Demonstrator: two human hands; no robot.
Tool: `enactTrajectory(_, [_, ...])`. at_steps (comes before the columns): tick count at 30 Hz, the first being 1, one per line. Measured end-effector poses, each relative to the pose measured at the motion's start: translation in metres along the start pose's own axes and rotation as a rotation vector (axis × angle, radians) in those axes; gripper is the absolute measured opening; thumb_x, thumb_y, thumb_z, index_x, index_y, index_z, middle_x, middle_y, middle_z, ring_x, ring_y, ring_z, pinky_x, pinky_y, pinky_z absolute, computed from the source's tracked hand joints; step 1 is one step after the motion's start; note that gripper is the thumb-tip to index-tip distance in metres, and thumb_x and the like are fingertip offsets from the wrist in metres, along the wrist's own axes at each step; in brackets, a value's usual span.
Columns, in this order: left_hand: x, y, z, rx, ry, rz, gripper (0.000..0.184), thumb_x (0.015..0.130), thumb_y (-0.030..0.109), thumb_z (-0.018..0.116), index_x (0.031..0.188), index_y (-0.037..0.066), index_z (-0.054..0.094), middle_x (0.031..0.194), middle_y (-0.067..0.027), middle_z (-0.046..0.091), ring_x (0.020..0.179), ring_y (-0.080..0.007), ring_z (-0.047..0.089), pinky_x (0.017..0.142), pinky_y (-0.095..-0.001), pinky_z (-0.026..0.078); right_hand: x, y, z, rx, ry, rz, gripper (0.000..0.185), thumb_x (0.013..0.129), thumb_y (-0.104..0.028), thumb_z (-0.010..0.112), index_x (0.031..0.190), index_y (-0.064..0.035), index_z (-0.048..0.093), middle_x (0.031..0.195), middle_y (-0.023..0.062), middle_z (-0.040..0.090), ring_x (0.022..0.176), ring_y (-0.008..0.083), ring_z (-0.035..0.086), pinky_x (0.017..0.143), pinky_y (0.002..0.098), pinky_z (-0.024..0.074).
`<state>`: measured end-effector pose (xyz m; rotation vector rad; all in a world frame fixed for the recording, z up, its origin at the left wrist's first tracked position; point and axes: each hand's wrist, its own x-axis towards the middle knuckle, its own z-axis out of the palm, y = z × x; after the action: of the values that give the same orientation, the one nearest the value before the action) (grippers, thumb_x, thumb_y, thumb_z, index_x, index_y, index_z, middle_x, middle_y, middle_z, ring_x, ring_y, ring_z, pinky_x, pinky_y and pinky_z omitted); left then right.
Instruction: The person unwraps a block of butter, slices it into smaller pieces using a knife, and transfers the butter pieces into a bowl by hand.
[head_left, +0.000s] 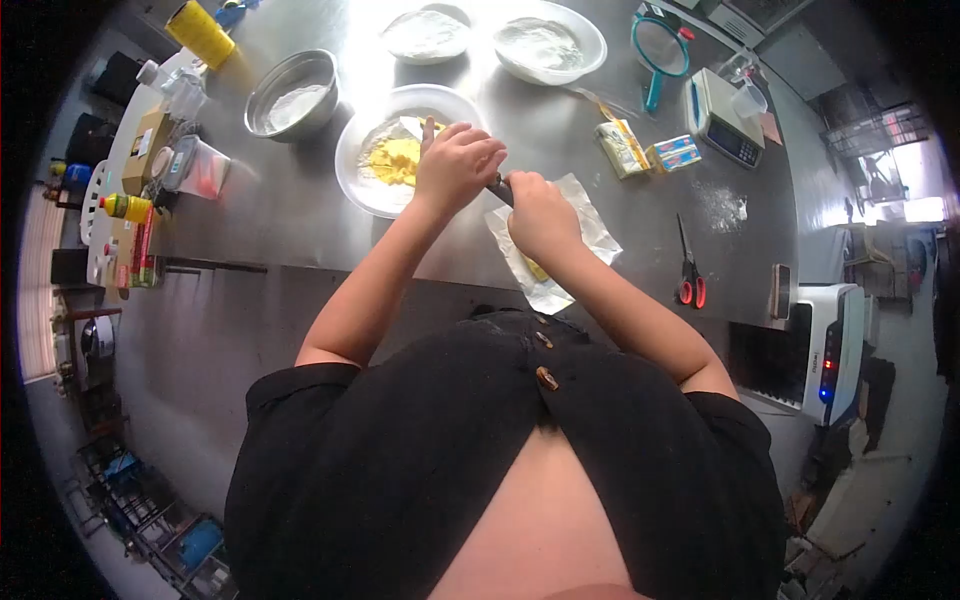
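Observation:
My right hand (pixel 545 208) is wrapped round the dark handle of a knife (pixel 502 191) above a sheet of white wrapper (pixel 590 222). A bit of yellow shows on the wrapper below that hand. My left hand (pixel 457 165) is over the right side of a white bowl (pixel 352 158), its fingers close to a pale piece at the bowl. What the left fingers hold is partly hidden. Yellow butter-like lumps (pixel 392 160) lie on white powder inside this bowl.
Behind are a metal bowl (pixel 326 88) and two white bowls (pixel 462 38) (pixel 592 48) of powder. To the right are butter packs (pixel 622 148) (pixel 674 153), a teal sieve (pixel 653 92), a scale (pixel 722 120), scissors (pixel 688 265) and a phone (pixel 780 292). Containers stand left.

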<state>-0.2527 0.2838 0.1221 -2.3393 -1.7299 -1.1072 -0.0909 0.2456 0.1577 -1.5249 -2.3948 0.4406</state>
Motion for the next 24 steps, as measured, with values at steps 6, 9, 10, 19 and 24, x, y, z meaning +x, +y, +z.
enactTrajectory(6, [-0.011, -0.029, 0.000, -0.009, 0.002, -0.059, 0.016, 0.082, 0.032, 0.065, 0.085, 0.017, 0.072, 0.093, -0.0014, 0.069, 0.097, -0.0217, 0.062, 0.104, -0.0572, 0.028, 0.007, -0.015, 0.008, -0.093, -0.064, -0.002, 0.018, 0.081, -0.006, 0.053, 0.099, -0.0038, 0.054, 0.100, 0.0159, 0.060, 0.094, 0.0331, 0.060, 0.077, 0.0420, 0.0528])
enactTrajectory(9, [-0.010, -0.044, 0.008, 0.030, -0.008, -0.061, 0.017, 0.082, 0.032, 0.064, 0.085, 0.017, 0.072, 0.094, -0.0016, 0.069, 0.096, -0.0220, 0.063, 0.104, -0.0577, 0.029, 0.006, -0.016, 0.009, -0.096, -0.073, 0.021, 0.018, 0.081, -0.006, 0.054, 0.099, -0.0038, 0.054, 0.100, 0.0156, 0.060, 0.095, 0.0328, 0.060, 0.078, 0.0417, 0.0530])
enactTrajectory(10, [-0.010, -0.051, 0.011, 0.045, -0.034, -0.080, 0.017, 0.082, 0.033, 0.064, 0.085, 0.017, 0.072, 0.094, -0.0020, 0.069, 0.096, -0.0221, 0.063, 0.104, -0.0580, 0.028, 0.006, -0.016, 0.008, -0.096, -0.089, 0.036, 0.019, 0.081, -0.006, 0.054, 0.099, -0.0039, 0.054, 0.101, 0.0155, 0.060, 0.096, 0.0327, 0.060, 0.078, 0.0414, 0.0530])
enactTrajectory(19, [-0.008, -0.138, -0.007, 0.227, -0.074, -0.267, 0.023, 0.079, 0.042, 0.066, 0.087, 0.021, 0.072, 0.107, -0.0013, 0.066, 0.096, -0.0217, 0.061, 0.101, -0.0501, 0.035, -0.033, 0.004, -0.028, 0.044, -0.128, 0.232, 0.041, 0.076, -0.003, 0.051, 0.117, -0.0083, 0.057, 0.116, 0.0147, 0.059, 0.108, 0.0316, 0.056, 0.091, 0.0406, 0.0461])
enactTrajectory(24, [0.000, -0.114, -0.015, 0.145, -0.133, -0.400, 0.020, 0.081, 0.033, 0.067, 0.095, 0.019, 0.071, 0.090, -0.0044, 0.070, 0.091, -0.0234, 0.062, 0.086, -0.0437, 0.044, -0.070, 0.048, -0.044, 0.135, -0.077, 0.422, 0.047, 0.072, -0.003, 0.052, 0.118, -0.0070, 0.056, 0.120, 0.0150, 0.058, 0.113, 0.0304, 0.055, 0.095, 0.0375, 0.0438])
